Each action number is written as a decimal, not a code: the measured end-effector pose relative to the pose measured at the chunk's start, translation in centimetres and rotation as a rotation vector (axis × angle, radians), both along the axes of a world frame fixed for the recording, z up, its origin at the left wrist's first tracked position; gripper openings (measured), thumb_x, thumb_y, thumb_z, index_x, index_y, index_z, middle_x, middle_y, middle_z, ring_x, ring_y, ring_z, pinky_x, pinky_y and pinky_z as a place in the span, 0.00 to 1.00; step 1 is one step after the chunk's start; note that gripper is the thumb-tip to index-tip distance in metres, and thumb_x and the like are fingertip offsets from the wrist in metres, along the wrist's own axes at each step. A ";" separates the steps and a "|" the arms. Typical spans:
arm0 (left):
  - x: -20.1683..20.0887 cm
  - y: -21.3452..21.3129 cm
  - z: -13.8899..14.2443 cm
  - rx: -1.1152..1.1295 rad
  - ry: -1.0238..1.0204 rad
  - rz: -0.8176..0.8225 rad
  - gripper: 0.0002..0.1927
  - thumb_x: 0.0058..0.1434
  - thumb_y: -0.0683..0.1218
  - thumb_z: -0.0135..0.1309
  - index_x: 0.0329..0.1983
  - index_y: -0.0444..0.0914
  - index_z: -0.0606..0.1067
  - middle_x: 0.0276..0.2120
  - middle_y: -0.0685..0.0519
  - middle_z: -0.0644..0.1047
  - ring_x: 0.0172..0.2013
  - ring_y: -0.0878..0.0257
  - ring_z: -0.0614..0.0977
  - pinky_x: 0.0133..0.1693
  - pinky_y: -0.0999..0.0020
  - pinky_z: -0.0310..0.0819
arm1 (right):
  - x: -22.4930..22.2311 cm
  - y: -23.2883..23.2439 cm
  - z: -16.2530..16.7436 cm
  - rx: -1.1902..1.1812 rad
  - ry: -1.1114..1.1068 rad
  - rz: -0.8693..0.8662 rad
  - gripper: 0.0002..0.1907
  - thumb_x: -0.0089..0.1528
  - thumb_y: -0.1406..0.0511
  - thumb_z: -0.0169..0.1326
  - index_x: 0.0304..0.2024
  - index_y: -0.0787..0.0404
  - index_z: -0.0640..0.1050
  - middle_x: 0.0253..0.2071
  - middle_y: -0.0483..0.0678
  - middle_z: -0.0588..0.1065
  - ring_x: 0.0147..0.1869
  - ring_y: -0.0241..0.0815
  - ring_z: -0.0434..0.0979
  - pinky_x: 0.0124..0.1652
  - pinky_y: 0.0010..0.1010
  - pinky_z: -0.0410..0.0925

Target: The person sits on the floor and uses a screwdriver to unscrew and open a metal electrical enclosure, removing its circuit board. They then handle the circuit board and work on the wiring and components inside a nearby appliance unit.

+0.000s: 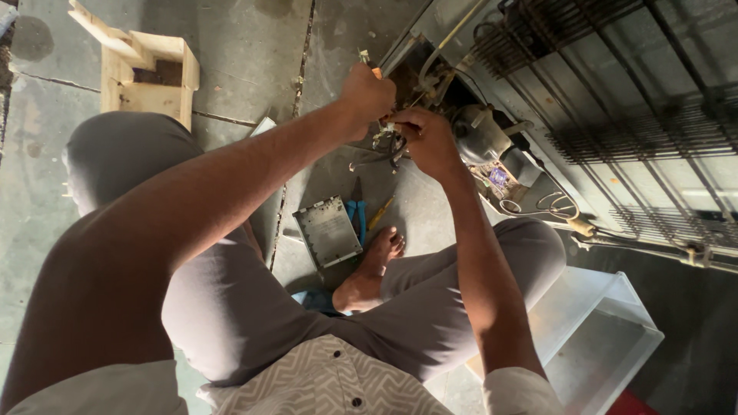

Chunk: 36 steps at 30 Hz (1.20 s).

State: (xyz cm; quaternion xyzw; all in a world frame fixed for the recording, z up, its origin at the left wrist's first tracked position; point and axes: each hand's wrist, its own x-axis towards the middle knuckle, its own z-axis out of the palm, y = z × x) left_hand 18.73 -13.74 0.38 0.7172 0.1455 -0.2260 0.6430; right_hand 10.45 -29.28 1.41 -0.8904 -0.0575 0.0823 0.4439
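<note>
My left hand (366, 95) is closed around a tool with an orange handle (375, 72), its tip pointing up toward the open base of a refrigerator (615, 84) lying on its back. My right hand (425, 138) pinches a bundle of small wires and connectors (387, 140) just below the left hand. Both hands work right beside the dark compressor (480, 132) in the machine compartment. What exactly the fingers pinch is partly hidden.
A grey metal cover plate (328, 230) lies on the concrete floor by my bare foot (373, 269), with blue-handled pliers (357, 211) and a yellow screwdriver (380, 213) beside it. A small wooden stool (146, 73) stands far left. A clear plastic drawer (600, 338) sits at right.
</note>
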 end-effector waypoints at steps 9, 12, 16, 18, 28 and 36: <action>0.3 0.2 0.3 -0.013 0.093 -0.045 0.17 0.57 0.42 0.52 0.48 0.30 0.70 0.40 0.43 0.80 0.38 0.56 0.83 0.34 0.57 0.77 | 0.1 -0.4 -0.5 0.017 0.072 -0.025 0.10 0.68 0.74 0.52 0.49 0.62 0.82 0.46 0.47 0.81 0.47 0.36 0.79 0.47 0.28 0.71; 0.2 0.1 0.3 -0.018 0.035 0.023 0.20 0.56 0.43 0.54 0.51 0.32 0.68 0.44 0.45 0.78 0.41 0.56 0.81 0.37 0.58 0.77 | 0.0 -0.4 -0.5 -0.019 0.060 -0.024 0.10 0.67 0.73 0.53 0.48 0.62 0.82 0.45 0.47 0.81 0.46 0.36 0.79 0.46 0.29 0.71; 0.2 0.2 0.5 0.024 0.127 -0.064 0.18 0.58 0.44 0.51 0.50 0.30 0.73 0.46 0.44 0.79 0.43 0.55 0.82 0.37 0.57 0.77 | 0.0 -0.2 -0.5 0.019 0.058 -0.022 0.09 0.68 0.72 0.53 0.48 0.63 0.82 0.46 0.47 0.81 0.46 0.36 0.79 0.46 0.28 0.71; 0.1 0.0 0.7 0.053 0.099 -0.026 0.19 0.57 0.45 0.52 0.51 0.32 0.72 0.47 0.44 0.77 0.44 0.55 0.81 0.38 0.58 0.77 | 0.0 -0.2 -0.4 0.011 0.068 -0.017 0.09 0.68 0.72 0.53 0.48 0.62 0.82 0.46 0.47 0.81 0.45 0.36 0.78 0.45 0.28 0.71; -0.1 -0.4 0.3 -0.020 0.100 0.011 0.24 0.58 0.43 0.51 0.57 0.29 0.68 0.52 0.39 0.76 0.49 0.51 0.83 0.41 0.58 0.81 | 0.1 -0.6 -1.1 0.059 0.072 0.004 0.09 0.67 0.73 0.54 0.48 0.64 0.83 0.46 0.47 0.81 0.46 0.35 0.78 0.45 0.27 0.70; 0.6 0.1 1.0 -0.097 0.219 -0.079 0.23 0.59 0.44 0.50 0.55 0.27 0.73 0.50 0.38 0.80 0.48 0.51 0.83 0.39 0.53 0.75 | -0.4 0.3 0.3 -0.004 0.253 -0.232 0.11 0.67 0.68 0.60 0.51 0.60 0.84 0.42 0.52 0.82 0.37 0.37 0.71 0.38 0.30 0.65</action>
